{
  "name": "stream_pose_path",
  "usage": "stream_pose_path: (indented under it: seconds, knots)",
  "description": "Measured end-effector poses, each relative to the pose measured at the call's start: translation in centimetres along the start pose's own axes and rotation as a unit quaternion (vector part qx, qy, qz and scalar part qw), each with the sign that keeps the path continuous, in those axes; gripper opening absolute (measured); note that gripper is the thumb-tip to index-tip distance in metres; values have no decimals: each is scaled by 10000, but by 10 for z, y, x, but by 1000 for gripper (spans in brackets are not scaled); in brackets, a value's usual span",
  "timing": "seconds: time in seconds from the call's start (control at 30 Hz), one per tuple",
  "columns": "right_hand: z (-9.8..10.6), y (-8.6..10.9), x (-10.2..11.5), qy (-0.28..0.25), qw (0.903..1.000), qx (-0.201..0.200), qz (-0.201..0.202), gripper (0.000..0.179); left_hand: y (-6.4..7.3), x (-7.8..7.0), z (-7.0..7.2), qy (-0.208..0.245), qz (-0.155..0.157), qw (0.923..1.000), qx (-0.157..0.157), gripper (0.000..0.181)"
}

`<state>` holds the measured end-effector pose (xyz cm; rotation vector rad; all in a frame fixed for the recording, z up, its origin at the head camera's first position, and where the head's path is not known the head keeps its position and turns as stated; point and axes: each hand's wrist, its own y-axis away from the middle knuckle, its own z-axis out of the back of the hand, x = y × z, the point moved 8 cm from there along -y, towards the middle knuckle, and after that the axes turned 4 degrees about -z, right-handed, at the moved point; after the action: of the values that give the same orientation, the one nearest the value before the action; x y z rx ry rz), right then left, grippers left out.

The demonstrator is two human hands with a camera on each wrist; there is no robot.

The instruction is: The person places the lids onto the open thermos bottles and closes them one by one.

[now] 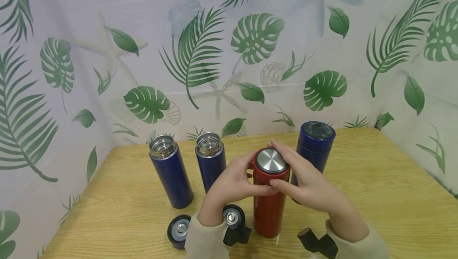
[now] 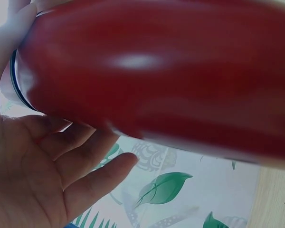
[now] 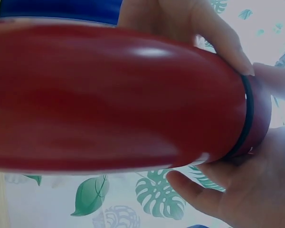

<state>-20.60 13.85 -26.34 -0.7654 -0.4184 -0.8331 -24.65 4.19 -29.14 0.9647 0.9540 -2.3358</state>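
A red thermos bottle stands upright on the table in front of me, its lid topped with a shiny steel disc. My left hand holds the upper part of the bottle from the left, thumb across the front. From the right, my right hand grips around the lid, and its thumb lies just above the left thumb. A dark ring marks the seam between body and lid in the right wrist view. The red body hides part of the left fingers in the left wrist view.
Two uncapped blue bottles stand to the left on the wooden table. Two upturned lids, one left and one right, lie nearer me. Behind my right hand stands a capped blue bottle. A leaf-print cloth hangs behind.
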Motion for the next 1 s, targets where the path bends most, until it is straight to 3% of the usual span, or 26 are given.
stream_pose_path:
  seconds: [0.33,0.57,0.67,0.77,1.0]
  knots:
    - [4,-2,-2,334,9986,-398,-105,70,-1,-1,0,3,64,10000,8,56]
    - [3,-5,-9,367,9953,-544,-707,76,-1,0,-1,24,-83,10000,46,55]
    - [0,-4,-11,228,9958,-451,-765,76,-1,-2,0,13,-137,9999,49,54]
    - [-2,-3,-11,-29,9981,-214,-573,73,-1,-3,0,36,16,10000,43,55]
    - [-2,-2,-8,-464,9985,216,-176,68,2,-31,5,125,291,9995,46,53]
